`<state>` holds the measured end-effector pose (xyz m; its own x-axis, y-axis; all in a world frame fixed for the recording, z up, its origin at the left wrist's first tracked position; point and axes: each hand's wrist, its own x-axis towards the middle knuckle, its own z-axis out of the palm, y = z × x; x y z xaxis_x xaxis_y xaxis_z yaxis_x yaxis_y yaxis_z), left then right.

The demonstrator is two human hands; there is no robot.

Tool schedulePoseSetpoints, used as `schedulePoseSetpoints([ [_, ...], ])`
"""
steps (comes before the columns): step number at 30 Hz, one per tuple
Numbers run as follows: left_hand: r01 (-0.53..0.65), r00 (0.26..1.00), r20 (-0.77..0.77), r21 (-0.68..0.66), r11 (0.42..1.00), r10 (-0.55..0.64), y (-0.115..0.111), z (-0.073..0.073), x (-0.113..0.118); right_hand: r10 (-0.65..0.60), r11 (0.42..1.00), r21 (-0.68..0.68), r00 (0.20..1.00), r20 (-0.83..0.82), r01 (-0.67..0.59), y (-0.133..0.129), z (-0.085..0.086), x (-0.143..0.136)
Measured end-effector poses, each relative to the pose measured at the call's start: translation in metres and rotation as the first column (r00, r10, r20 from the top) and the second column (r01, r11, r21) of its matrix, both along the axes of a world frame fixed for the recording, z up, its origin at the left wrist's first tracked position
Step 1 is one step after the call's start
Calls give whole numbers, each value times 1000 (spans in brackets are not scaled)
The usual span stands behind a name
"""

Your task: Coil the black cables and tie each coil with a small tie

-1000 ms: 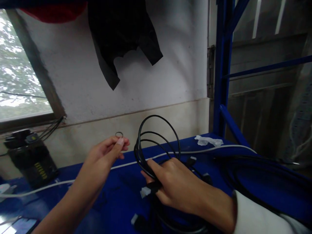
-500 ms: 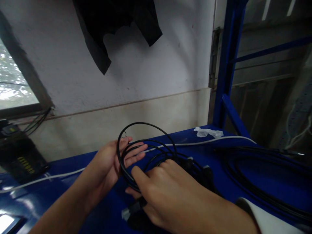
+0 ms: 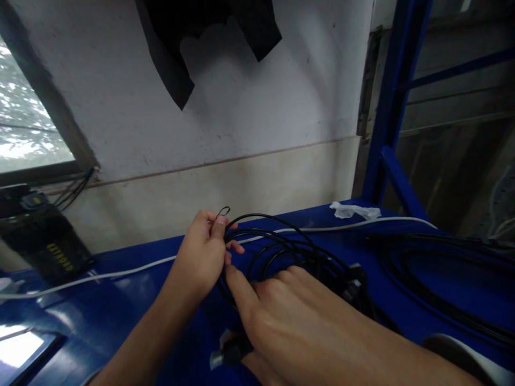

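Note:
A coil of black cable (image 3: 277,234) hangs between my two hands, its loops fanned out to the right. My left hand (image 3: 207,252) is closed around the left side of the loops. A thin black tie (image 3: 225,209) sticks up in a small loop from between its thumb and forefinger. My right hand (image 3: 281,316) grips the lower part of the coil, its forefinger stretched up to the left hand. Below it pokes out a black cable plug (image 3: 233,353) with a clear cap. More capped plugs (image 3: 354,287) lie behind the right hand. The right fingertips are partly hidden.
Another black cable coil (image 3: 418,297) lies on the blue table (image 3: 132,305) at the right. A white cord (image 3: 132,272) runs across behind my hands. Crumpled white plastic (image 3: 354,210) lies near the wall. A black bag with yellow lettering (image 3: 48,241) stands at the left.
My left hand has gone from open fingers behind the loops to closed around them, with the thin tie pinched. The high upper loop has dropped in line with the others.

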<state>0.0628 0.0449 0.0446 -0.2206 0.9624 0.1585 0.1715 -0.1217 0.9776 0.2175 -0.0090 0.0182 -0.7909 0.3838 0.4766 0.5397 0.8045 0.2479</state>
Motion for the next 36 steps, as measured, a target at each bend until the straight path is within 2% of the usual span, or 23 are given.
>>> schedulePoseSetpoints([
  [3, 85, 989, -122, 50, 995, -79, 3, -7, -3, -5, 997, -73, 1000, 15, 6, -7, 7, 4],
  [5, 123, 979, -175, 95, 988, -105, 4, -10, -4, -13, 983, -183, 1000, 9, 14, -8, 11, 7],
  [7, 134, 973, -209, 156, 979, -100, 3, -11, -4, -24, 942, -336, 999, -27, 14, -7, 11, 9],
  [10, 155, 966, -240, 228, 961, -98, 2, -9, -6, -56, 856, -515, 984, -171, -41, -2, 8, 9],
  [13, 201, 954, -268, 237, 951, -135, 1, -9, -8, -107, 793, -604, 956, -272, -83, 2, 4, 7],
  [17, 249, 936, -303, 206, 946, -180, 1, -12, -11, -126, 732, -674, 951, -282, -102, 3, 4, 6],
  [19, 258, 928, -322, 193, 947, -188, 1, -14, -11, -129, 735, -672, 955, -267, -89, 4, 6, 6],
  [23, 278, 909, -365, 166, 946, -203, 0, -18, -12, -120, 785, -616, 958, -259, -68, 7, 12, 6],
  [25, 285, 906, -365, 147, 947, -216, -1, -21, -12, -100, 782, -617, 961, -259, -85, 10, 14, 6],
  [28, 292, 908, -351, 137, 947, -229, -1, -24, -13, -79, 772, -625, 959, -272, -113, 13, 13, 6],
  [36, 304, 930, -265, 165, 938, -255, 2, -27, -11, -95, 836, -541, 948, -305, -90, 8, 7, 5],
])
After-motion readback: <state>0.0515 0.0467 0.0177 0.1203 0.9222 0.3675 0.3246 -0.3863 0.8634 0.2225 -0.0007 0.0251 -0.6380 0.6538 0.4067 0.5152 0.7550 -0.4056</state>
